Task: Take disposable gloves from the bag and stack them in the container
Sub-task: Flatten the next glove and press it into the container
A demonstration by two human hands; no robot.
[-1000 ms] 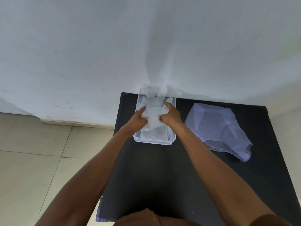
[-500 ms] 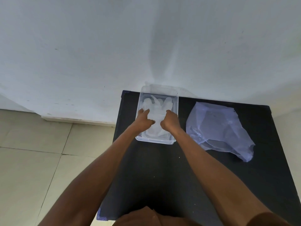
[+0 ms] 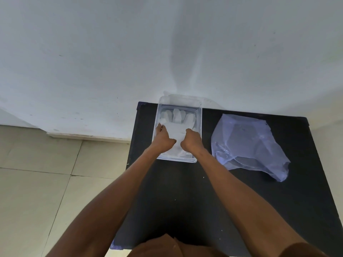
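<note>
A clear plastic container point(image 3: 199, 115) stands at the far left of the black table point(image 3: 232, 201), against the wall. A white disposable glove point(image 3: 177, 125) lies flat inside it, fingers pointing away from me. My left hand point(image 3: 163, 139) presses on the glove's left side and my right hand point(image 3: 192, 140) on its right side, both with fingers curled down onto it. A translucent bluish plastic bag point(image 3: 246, 143) lies crumpled to the right of the container; what it holds is not discernible.
A white wall point(image 3: 167, 52) rises directly behind the table. Beige floor tiles point(image 3: 37, 182) lie to the left, below the table's left edge. My knee shows at the bottom centre.
The glove has been lowered and spread flat in the container. Both hands have drawn back toward the near half of the container and now press down on the glove.
</note>
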